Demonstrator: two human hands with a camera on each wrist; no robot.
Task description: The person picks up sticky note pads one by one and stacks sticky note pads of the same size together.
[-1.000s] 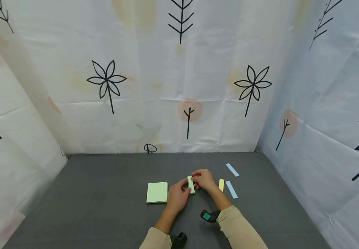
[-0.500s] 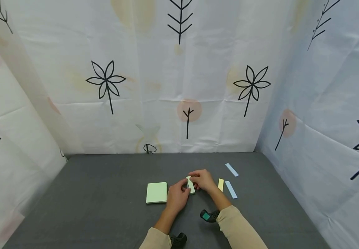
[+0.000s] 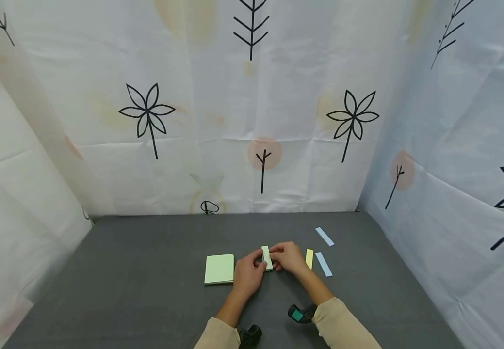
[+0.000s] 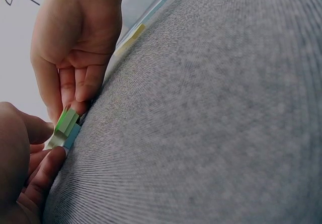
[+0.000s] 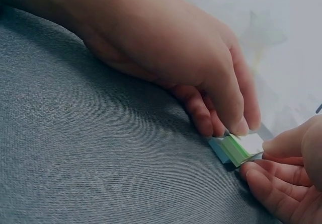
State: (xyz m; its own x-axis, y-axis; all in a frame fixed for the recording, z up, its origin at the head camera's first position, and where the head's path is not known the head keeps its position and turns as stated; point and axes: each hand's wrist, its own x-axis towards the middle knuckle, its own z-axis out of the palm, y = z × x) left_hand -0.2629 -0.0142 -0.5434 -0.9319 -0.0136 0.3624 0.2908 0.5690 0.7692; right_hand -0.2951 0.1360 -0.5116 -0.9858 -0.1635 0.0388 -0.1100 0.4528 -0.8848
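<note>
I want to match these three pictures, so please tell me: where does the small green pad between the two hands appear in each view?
Head: the small green pad is below and slightly right of centre.
Left wrist: the small green pad is on the left side, slightly below mid-height.
Right wrist: the small green pad is right of centre, in the lower half.
Shared landmark: the right hand, next to it in every view.

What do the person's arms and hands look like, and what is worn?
Both sleeves are plain beige. The left hand and right hand wear no gloves. A black device sits at each sleeve's end; the right one, with small holes, bears a teal patch.
</note>
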